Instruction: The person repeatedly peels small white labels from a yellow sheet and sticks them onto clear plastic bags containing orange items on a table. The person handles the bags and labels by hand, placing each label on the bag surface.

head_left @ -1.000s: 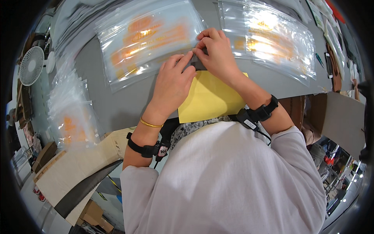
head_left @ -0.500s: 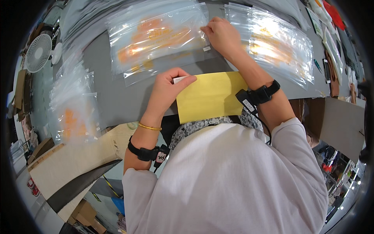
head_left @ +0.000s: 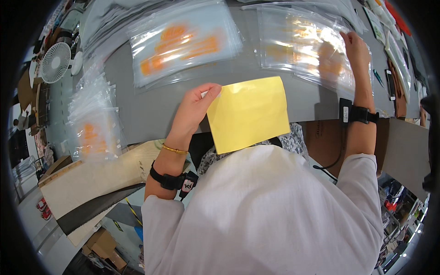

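Observation:
My left hand (head_left: 196, 106) is closed on the upper left corner of a yellow paper sheet (head_left: 247, 112), thumb and fingers pinching it. The sheet hangs tilted at the table's near edge, in front of my body. My right hand (head_left: 357, 51) reaches out to the right stack of clear plastic bags (head_left: 302, 46) with orange print. Its fingers are pinched together at the upper right part of the top bag; glare and the hand partly hide the grip. Another stack of clear printed bags (head_left: 183, 46) lies left of it, nearest neither hand.
More clear bags (head_left: 94, 128) lie fanned at the table's left edge. Grey sheets (head_left: 110, 27) are heaped at the far left. A white fan (head_left: 56, 63) stands beyond them. A pen (head_left: 378, 78) and a phone (head_left: 390, 85) lie at the right. Cardboard (head_left: 403, 146) stands below the table's right edge.
My right hand has moved right, from the left stack to the right one. The askew, labelled top bag has left the left stack. My left hand still holds the yellow sheet, now more tilted.

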### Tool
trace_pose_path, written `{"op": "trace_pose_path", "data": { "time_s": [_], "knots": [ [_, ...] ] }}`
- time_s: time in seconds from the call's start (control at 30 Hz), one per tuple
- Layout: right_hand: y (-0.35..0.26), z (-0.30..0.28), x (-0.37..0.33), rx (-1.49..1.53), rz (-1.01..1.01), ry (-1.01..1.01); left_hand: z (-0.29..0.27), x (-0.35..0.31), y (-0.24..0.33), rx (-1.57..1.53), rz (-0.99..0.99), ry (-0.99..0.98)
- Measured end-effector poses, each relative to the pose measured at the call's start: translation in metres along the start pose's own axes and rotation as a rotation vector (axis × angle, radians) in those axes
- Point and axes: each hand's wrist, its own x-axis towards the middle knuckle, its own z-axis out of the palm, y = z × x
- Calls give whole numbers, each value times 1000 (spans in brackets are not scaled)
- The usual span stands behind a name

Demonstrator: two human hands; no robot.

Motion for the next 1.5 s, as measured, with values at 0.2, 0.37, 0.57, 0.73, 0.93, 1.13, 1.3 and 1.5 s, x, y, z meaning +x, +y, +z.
{"op": "trace_pose_path", "data": {
  "time_s": [0.2,0.37,0.57,0.73,0.93,1.13,1.3,1.5],
  "knots": [
    [-112,-43,-92,763,-227,-76,22,10,16,-53,-151,-135],
    [-212,-47,-189,805,-720,15,30,4,27,-171,-214,-160],
    [-237,-63,-196,813,-722,69,22,-11,14,-513,-157,-304],
    [-247,-54,-203,794,-744,81,12,-6,-3,-562,-159,-299],
    [-259,-55,-195,1029,-435,-334,2,0,-5,-358,-51,-191],
    [-278,-23,-124,1068,-332,-308,-20,22,14,800,600,55],
    [-298,28,-98,951,-293,-405,-24,45,9,1097,750,43],
    [-304,39,-104,852,-328,-338,-24,49,1,1054,685,18]
  ]
}}
